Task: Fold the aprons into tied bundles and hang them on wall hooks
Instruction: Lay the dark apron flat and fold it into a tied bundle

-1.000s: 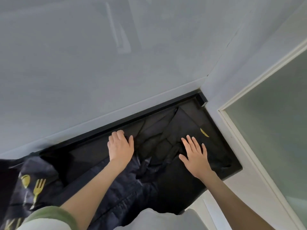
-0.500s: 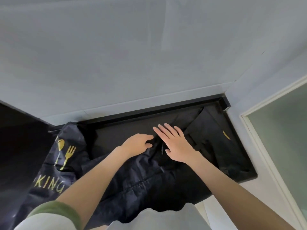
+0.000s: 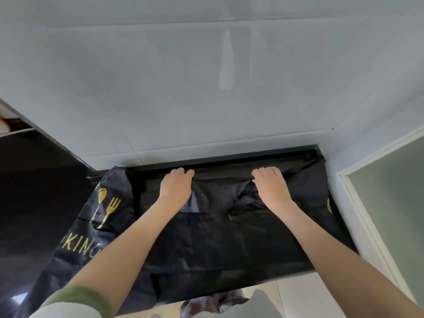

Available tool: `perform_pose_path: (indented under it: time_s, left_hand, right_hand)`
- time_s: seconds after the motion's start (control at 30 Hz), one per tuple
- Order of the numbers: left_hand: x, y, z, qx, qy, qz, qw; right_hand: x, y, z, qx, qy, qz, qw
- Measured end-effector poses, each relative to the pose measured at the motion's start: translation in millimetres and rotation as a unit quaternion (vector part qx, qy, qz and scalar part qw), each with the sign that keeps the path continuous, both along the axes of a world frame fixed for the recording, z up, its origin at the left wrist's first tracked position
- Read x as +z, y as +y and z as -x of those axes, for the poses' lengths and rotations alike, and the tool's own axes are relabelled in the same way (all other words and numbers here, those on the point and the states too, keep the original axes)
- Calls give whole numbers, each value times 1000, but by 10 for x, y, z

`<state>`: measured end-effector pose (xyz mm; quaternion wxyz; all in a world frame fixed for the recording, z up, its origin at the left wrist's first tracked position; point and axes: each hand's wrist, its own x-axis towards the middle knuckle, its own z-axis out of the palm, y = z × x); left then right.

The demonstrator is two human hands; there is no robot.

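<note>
Pale grey wall (image 3: 206, 88) fills the upper half & meets a black counter (image 3: 229, 160) set in a corner. The counter's raised back rim runs along the wall foot. Its R end butts the side wall, w/ a white door frame (image 3: 358, 203) just past that corner.

Black apron (image 3: 218, 237) lies spread over most of the counter top. Its far hem sits just short of the back rim and its near part hangs over the counter's front edge. A gold mark (image 3: 329, 205) shows on the cloth near the counter's R end.

Left hand (image 3: 175, 187) is at the far hem, toward the counter's L half. Its fingers are curled down over the cloth edge and hold it; the tips are tucked out of sight. Right hand (image 3: 271, 187) is at the same hem toward the R half, fingers curled, gripping a bunched ridge of cloth w/ creases running back under the wrist. The two hands are well apart, w/ a flat stretch of apron btwn them. Both knuckle lines are close to the back rim, so there's little room beyond them.

A second apron (image 3: 107, 203), printed w/ a gold spoon, fork & letters, drapes off the counter's L end. Beyond it stands a dark panel (image 3: 34, 203).

Pale floor (image 3: 298, 294) shows below the counter's front edge. A green cuff (image 3: 78, 299) is on the left forearm.
</note>
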<state>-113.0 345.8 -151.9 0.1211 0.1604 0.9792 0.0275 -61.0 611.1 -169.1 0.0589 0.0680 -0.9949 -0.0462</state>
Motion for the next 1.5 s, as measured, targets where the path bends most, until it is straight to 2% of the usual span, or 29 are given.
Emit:
perform_pose_path:
  time_s: [0.07, 0.13, 0.23, 0.3, 0.43, 0.5, 0.57, 0.63, 0.73, 0.8, 0.83, 0.93, 1.0, 1.17, 1.23, 1.33, 1.43, 1.5]
  left_hand:
    - [140, 26, 76, -20, 56, -14, 998]
    - [220, -19, 107, -68, 69, -30, 995]
    - [192, -228, 65, -191, 30, -23, 981]
    - [145, -358, 17, -266, -16, 23, 964]
    - [76, -440, -52, -312, -70, 133, 938]
    - [34, -413, -90, -312, -95, 178, 928]
    - [3, -342, -142, -300, -128, 202, 923]
    - [-26, -227, -207, -286, -142, 196, 927]
    - [-105, -42, -286, -253, -97, 104, 957]
    - [-215, 57, -325, -221, -86, 44, 970]
    - [-259, 81, -344, -217, -101, 43, 970]
    - [-420, 129, -411, -225, -191, 97, 950]
    - [-527, 92, -445, -211, -239, 124, 940]
    - [-581, 9, -567, -191, -254, 178, 931]
    - [-552, 28, -607, -185, -237, 177, 937]
    - [-493, 115, -677, -195, -176, 151, 953]
    - [-395, 319, -727, -273, -101, 87, 953]
    - [-303, 566, -746, -296, -82, 34, 951]
  right_hand:
    - [87, 56, 39, 1, 22, 8, 1000]
    - [224, 66, 8, 4, 1, 14, 1000]
    - [359, -20, -177, -5, -124, 57, 991]
    - [346, -79, -345, 9, -209, 84, 974]
    - [204, -222, -587, 23, -393, 130, 910]
    - [130, -253, -663, -10, -428, 167, 888]
    - [70, -252, -714, -34, -397, 194, 896]
    - [-41, -199, -772, -41, -321, 168, 931]
    - [-199, -141, -886, -69, -223, 114, 966]
    - [-287, -106, -966, -77, -237, 105, 963]
    - [-338, -88, -999, -73, -263, 100, 957]
    - [-476, -26, -1103, -63, -348, 79, 932]
    - [-534, 5, -1138, -61, -352, 75, 931]
    - [-556, 72, -1143, -37, -335, 44, 940]
    - [-532, 94, -1112, -33, -334, 52, 941]
    - [-407, 129, -1040, -36, -312, 122, 942]
    - [-216, 187, -918, -6, -202, 154, 967]
    - [-135, 213, -849, 30, -89, 108, 990]
